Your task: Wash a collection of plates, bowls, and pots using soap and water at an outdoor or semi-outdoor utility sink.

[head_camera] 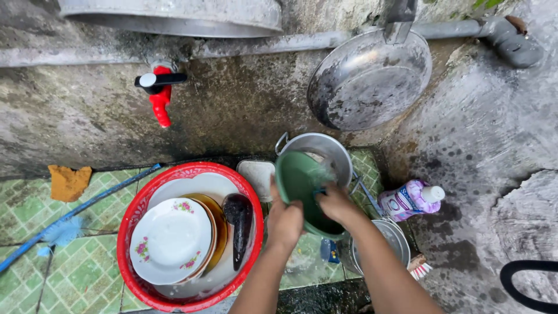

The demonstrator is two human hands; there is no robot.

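The left hand grips the rim of a green bowl and tips it up on its side, so the inside faces the person. The right hand is pressed inside the bowl, closed on something small and dark. It may be a scrubber, but it is too hidden to tell. The two hands are close together, one on the rim and one inside, so the bowl stays put while it is rubbed.

Just left of the hands sits a red basin on the green tiled floor. It holds a white plate with pink flowers on top of other plates, with a dark spoon-like thing lying beside them. They look stacked there so they stay together.

To the right, a pink soap bottle lies on its side, near enough to grab. A metal lid lies under the right arm.

Behind the bowl stands a metal pot. A blue brush lies on the tiles at the left, and an orange cloth sits near the wall.

Farther back, a red tap sticks out of the wet wall, right above the basin so water can fall in. A big metal pan leans on the wall, perhaps to drip dry.
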